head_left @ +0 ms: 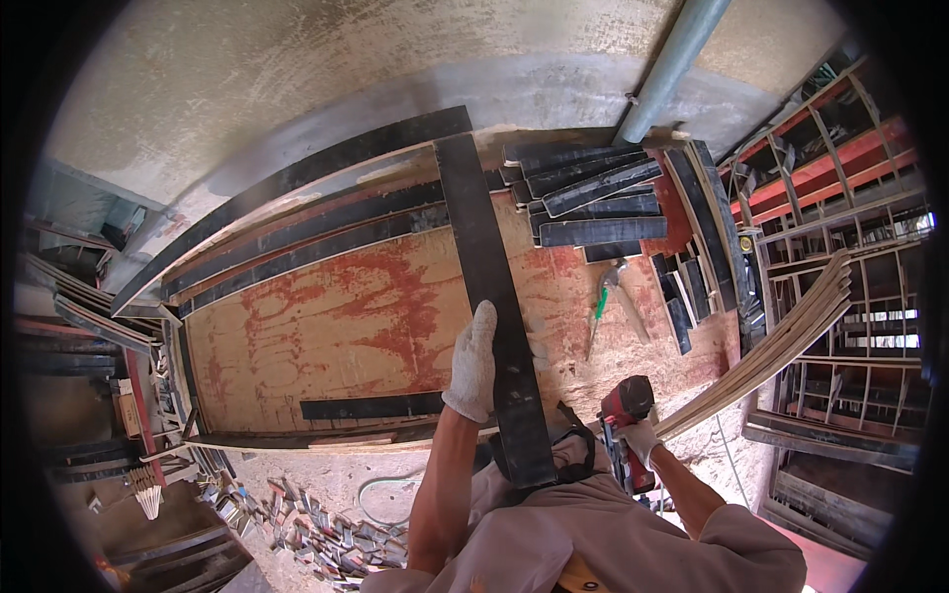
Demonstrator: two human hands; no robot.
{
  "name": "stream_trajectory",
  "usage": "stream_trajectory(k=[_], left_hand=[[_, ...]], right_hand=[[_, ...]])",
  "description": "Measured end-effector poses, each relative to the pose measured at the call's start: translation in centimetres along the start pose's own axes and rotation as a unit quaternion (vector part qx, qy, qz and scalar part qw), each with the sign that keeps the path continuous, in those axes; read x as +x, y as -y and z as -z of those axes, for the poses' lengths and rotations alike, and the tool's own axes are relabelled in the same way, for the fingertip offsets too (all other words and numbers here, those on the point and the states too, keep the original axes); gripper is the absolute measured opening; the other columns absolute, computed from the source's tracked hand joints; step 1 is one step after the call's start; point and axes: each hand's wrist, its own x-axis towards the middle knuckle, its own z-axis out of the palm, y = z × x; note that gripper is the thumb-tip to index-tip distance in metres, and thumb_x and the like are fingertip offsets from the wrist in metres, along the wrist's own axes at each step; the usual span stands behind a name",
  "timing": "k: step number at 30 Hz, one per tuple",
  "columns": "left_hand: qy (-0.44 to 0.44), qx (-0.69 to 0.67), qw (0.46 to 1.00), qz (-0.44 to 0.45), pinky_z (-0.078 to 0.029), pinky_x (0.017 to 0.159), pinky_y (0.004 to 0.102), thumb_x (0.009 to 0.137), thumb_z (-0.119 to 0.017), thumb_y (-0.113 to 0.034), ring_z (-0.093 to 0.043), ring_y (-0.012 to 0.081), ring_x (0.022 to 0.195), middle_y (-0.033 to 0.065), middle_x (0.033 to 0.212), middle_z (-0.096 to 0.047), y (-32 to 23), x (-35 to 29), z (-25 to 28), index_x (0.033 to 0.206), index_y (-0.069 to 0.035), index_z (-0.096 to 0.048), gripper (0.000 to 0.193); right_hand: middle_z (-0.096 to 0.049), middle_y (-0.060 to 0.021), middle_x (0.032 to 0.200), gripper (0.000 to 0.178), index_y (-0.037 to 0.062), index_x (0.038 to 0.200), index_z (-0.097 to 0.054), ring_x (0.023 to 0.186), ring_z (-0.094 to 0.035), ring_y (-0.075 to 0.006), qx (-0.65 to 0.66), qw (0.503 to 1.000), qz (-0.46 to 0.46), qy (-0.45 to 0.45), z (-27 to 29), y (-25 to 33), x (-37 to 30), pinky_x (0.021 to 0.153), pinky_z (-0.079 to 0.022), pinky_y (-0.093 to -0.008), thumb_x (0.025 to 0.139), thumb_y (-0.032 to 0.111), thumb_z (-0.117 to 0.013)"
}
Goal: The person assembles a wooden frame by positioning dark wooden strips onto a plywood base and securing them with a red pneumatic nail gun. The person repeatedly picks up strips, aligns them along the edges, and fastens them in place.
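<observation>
One long, flat, black-faced board (494, 267), straight-edged, running from upper centre to lower centre of the frame. Two hands in pale, rough-textured gloves (471, 387): left hand (476, 361) gripping that board across its width at centre; right hand (643, 441) closed on a red-and-black power tool (627, 403), lower right of centre. One broad wooden worktop (326, 336), blotched with worn red coating, centre. Short black strips (603, 233), flat, loosely stacked, upper right of centre. One green-handled tool (600, 304), right of centre. One smooth grey-blue pipe (674, 74), round, top right.
</observation>
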Motion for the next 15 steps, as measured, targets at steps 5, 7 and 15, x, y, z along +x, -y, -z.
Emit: stream_trajectory(k=[5, 7, 15], left_hand=[[-0.008, 0.026, 1.000, 0.004, -0.063, 0.070, 0.0381, 0.110, -0.043, -0.053, -0.072, 0.0231, 0.077, 0.0140, 0.104, -0.072, -0.10, 0.42, 0.64, 0.127, -0.001, -0.056, 0.056], [-0.004, 0.034, 0.999, 0.009, -0.063, 0.070, 0.0380, 0.110, -0.043, -0.053, -0.073, 0.0231, 0.078, 0.0138, 0.104, -0.072, -0.12, 0.56, 0.71, 0.127, -0.001, -0.056, 0.056], [-0.008, 0.035, 0.999, 0.011, -0.064, 0.070, 0.0371, 0.109, -0.043, -0.054, -0.073, 0.0230, 0.078, 0.0127, 0.104, -0.072, 0.04, 0.77, 0.72, 0.127, -0.003, -0.058, 0.056]], right_hand=[[-0.056, -0.0072, 0.057, 0.010, 0.0022, 0.076, -0.064, 0.041, -0.055, -0.0205, 0.002, 1.000, -0.006, 0.009, 0.08, 0.25, 0.34, 0.036, -0.045, -0.0374, 0.080, -0.001, -0.073], [-0.056, -0.0068, 0.057, 0.011, 0.0030, 0.076, -0.064, 0.041, -0.055, -0.0207, -0.004, 1.000, -0.002, 0.009, 0.11, 0.22, 0.49, 0.037, -0.045, -0.0383, 0.080, 0.000, -0.073], [-0.055, -0.0063, 0.057, 0.011, 0.0048, 0.077, -0.063, 0.042, -0.055, -0.0208, -0.014, 1.000, -0.013, 0.012, -0.05, 0.39, 0.87, 0.038, -0.046, -0.0397, 0.081, 0.002, -0.073]])
